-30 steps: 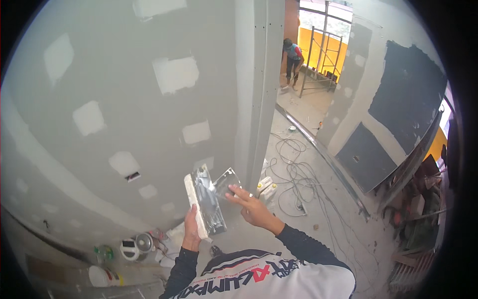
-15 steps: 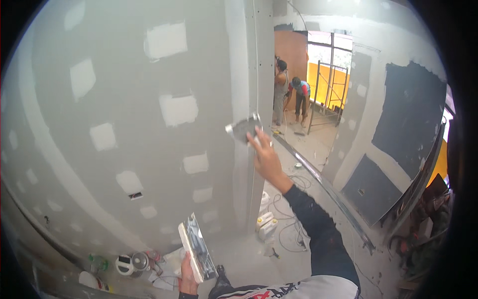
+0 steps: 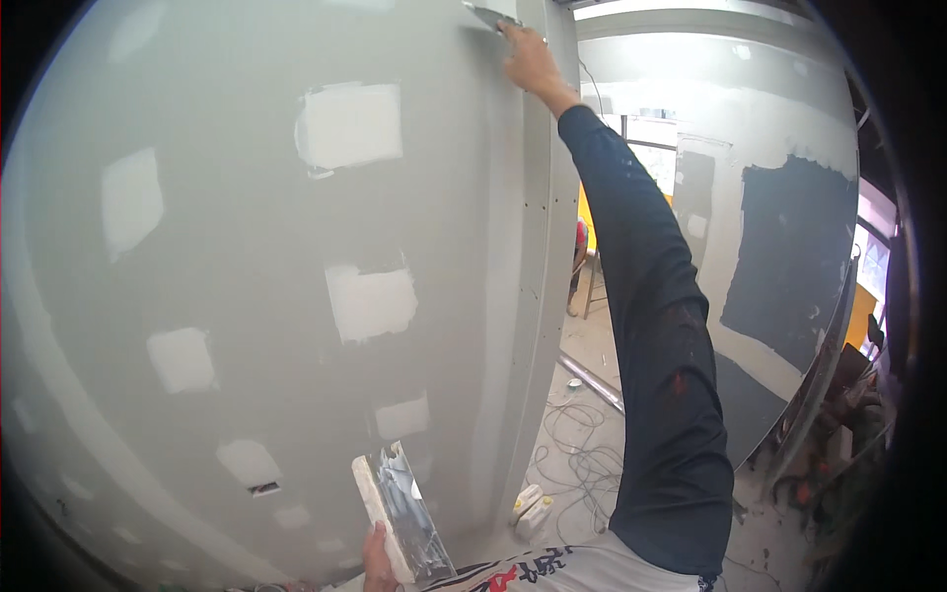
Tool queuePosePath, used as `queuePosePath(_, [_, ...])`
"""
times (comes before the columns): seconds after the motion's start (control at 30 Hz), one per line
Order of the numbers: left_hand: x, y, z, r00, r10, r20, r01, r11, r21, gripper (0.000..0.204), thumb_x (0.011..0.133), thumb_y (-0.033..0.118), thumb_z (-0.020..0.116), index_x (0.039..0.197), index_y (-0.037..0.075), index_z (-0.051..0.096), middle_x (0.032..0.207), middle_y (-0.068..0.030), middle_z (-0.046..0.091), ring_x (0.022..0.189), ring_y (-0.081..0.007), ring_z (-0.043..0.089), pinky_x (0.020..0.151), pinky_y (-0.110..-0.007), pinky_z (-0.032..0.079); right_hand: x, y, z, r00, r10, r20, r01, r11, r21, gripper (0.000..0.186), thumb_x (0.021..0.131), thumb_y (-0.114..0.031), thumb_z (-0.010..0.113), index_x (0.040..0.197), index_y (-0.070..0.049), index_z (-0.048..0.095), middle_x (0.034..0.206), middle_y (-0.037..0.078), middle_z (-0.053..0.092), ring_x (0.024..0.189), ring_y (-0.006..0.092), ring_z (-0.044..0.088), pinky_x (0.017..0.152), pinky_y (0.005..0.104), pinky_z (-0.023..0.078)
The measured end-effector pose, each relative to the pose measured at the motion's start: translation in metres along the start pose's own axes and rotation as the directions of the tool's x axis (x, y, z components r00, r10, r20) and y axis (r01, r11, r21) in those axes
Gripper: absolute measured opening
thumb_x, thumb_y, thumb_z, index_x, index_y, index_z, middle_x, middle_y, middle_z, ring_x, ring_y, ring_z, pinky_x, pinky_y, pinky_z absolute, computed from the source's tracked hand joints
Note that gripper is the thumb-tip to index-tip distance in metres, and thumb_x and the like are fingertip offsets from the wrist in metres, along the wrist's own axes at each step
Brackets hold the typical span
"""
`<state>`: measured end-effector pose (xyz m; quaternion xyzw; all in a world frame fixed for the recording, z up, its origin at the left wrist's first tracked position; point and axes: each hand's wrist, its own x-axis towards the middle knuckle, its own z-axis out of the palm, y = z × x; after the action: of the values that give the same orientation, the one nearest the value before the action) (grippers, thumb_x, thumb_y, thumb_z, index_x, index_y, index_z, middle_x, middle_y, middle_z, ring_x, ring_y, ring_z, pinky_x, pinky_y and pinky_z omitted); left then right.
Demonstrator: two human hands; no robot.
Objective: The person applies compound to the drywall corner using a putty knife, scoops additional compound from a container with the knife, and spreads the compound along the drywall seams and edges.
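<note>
My right hand (image 3: pixel 534 59) reaches high at the upper end of the grey wallboard (image 3: pixel 256 227). Its fingers grip a putty knife (image 3: pixel 490 18), whose blade is seen nearly edge-on, close to the board; I cannot tell whether it touches. Low in front of me, my left hand (image 3: pixel 378 558) is closed round the pale, thick back of a wide filling knife (image 3: pixel 409 513). Grey-white compound is smeared over that metal blade. Pale patches of filler, such as one square patch (image 3: pixel 353 125), dot the board, and a pale vertical strip (image 3: pixel 503 217) runs near its right edge.
Past the wall's edge, loose cables (image 3: pixel 587 459) and white jugs (image 3: pixel 533 511) lie on the floor, with a metal profile (image 3: pixel 592 380) farther off. A person in red (image 3: pixel 581 237) is partly hidden behind my right arm. Piled clutter (image 3: pixel 838 454) stands at the right.
My right hand has risen with the putty knife from mid-wall to near the top of the board. The view has tilted upward. My left hand still holds the filling knife low.
</note>
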<state>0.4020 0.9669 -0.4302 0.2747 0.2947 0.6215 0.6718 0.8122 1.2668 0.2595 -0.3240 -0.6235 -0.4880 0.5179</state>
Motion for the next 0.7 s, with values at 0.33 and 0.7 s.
queuePosePath(0.33, [0.084,0.041,-0.017,0.995,-0.045,0.092,0.044,0.999,0.010,0.043,0.107,0.037,0.048,0.125,-0.002,0.052,0.107,-0.0163,0.066,0.095,-0.0311,0.071,0.083,-0.047,0.062,0.074,0.059,0.001,0.994,-0.093,0.057,0.103,0.976,-0.192,0.046,0.078,0.003,0.052,0.123,0.004,0.063,0.108,0.032,0.068,0.104,0.0466,0.066,0.089,0.0505,0.053])
queuePosePath(0.7, [0.096,0.057,-0.035,0.987,-0.155,0.050,0.151,0.985,0.079,0.044,0.106,0.036,0.052,0.131,0.000,0.053,0.105,-0.0131,0.066,0.086,-0.0242,0.070,0.074,-0.039,0.061,-0.119,-0.041,0.000,0.956,0.003,0.293,-0.009,1.000,0.018,0.077,0.075,0.005,0.058,0.149,-0.014,0.050,0.141,0.026,0.055,0.128,0.0450,0.054,0.108,0.0460,0.047])
